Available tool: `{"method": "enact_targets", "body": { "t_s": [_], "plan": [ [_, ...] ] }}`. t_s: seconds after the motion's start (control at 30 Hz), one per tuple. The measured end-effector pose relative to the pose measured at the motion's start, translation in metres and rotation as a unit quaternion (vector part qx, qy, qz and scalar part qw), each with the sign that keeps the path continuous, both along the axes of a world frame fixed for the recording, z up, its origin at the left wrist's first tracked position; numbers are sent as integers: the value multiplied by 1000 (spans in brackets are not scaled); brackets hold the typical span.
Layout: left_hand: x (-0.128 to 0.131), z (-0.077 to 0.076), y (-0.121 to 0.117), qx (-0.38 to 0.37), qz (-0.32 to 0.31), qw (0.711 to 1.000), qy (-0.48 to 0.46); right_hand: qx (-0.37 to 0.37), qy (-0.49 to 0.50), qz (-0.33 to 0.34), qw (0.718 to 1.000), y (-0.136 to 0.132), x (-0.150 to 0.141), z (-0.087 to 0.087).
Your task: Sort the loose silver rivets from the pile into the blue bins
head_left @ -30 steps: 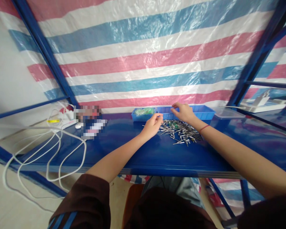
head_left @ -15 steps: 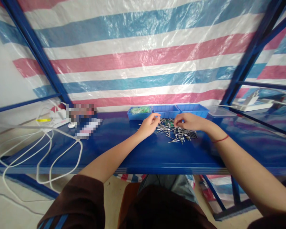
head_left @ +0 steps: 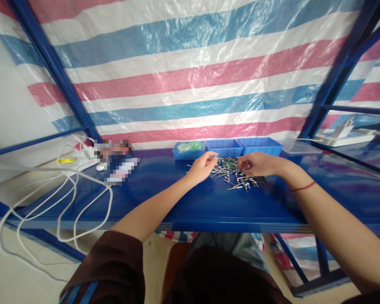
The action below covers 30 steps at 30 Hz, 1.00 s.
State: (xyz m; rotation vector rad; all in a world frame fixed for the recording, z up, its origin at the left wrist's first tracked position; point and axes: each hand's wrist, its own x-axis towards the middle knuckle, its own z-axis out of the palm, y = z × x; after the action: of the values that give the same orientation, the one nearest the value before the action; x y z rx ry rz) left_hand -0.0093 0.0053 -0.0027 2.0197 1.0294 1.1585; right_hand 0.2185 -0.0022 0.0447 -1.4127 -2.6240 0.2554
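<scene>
A loose heap of thin metal blind rivets [head_left: 229, 172], with some green pieces among them, lies on the blue tabletop. At the heap's left edge is my left hand [head_left: 203, 166], its thumb and fingers closed; what they hold, if anything, is too small to make out. My right hand [head_left: 256, 164] reaches into the heap's right side with curled, pinching fingertips, and their contents cannot be made out either. Behind the heap stand a blue bin [head_left: 188, 151] with green pieces in clear plastic, a middle blue bin [head_left: 224, 147] and a right blue bin [head_left: 262, 145].
White cables [head_left: 109, 198] loop over the table's left side, near a power strip [head_left: 82, 162] and blurred-out items [head_left: 120, 162]. A clear plastic lid [head_left: 300, 147] lies right of the bins. Blue metal posts and a striped plastic sheet [head_left: 183, 76] enclose the table.
My right hand has come down from above the middle bin to the heap's right side, and its fingers have curled in. My left hand has stayed at the heap's left edge.
</scene>
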Motion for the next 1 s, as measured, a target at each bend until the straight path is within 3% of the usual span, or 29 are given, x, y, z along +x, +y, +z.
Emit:
{"method": "enact_targets", "body": {
  "t_s": [0.27, 0.67, 0.87, 1.0],
  "plan": [
    [1, 4, -4, -10, -3, 1000, 2, -27, -62, -53, 996, -1, -3, 0],
    [1, 0, -1, -17, -9, 1000, 8, -25, -79, -2, 997, 2, -9, -6],
    [1, 1, -2, 1, 1, 1000, 12, 17, 69, 18, 997, -3, -14, -3],
    [3, 3, -5, 21, -2, 1000, 20, 10, 246, 41, 968, -4, -26, -6]
  ]
}}
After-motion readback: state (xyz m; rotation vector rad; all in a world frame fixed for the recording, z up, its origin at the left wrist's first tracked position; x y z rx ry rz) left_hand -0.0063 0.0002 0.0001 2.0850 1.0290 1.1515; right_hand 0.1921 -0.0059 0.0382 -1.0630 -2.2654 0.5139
